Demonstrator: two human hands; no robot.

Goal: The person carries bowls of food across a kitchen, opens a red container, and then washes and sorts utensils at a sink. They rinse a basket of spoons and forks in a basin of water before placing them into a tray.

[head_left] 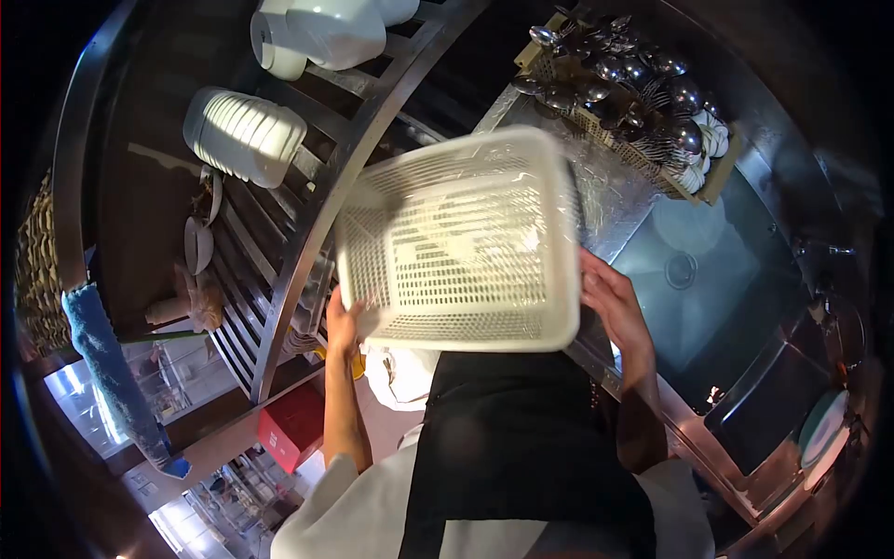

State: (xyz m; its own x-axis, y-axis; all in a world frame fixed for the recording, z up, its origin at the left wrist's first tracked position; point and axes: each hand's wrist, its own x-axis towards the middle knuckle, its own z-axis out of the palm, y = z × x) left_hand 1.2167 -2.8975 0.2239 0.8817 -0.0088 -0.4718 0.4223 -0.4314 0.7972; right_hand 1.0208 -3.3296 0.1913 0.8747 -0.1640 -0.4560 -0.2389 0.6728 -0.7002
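A white perforated plastic basket (466, 242) is held up in front of my body, its inside facing me, wet and shiny, with no items visible in it. My left hand (343, 321) grips its lower left side, thumb over the rim. On the opposite side, my right hand (613, 296) holds the right rim, with some fingers hidden behind the basket. Beyond it, a beige cutlery basket (643, 140) heaped with spoons and forks (610, 79) rests at the top right, above the sink.
A sink (736, 279) with a round drain lies to my right. On the left, a slatted metal shelf (251, 238) carries stacked white containers (244, 135) and white bowls (326, 37). A blue cloth (112, 373) hangs on a rail. A red box (303, 424) stands lower left.
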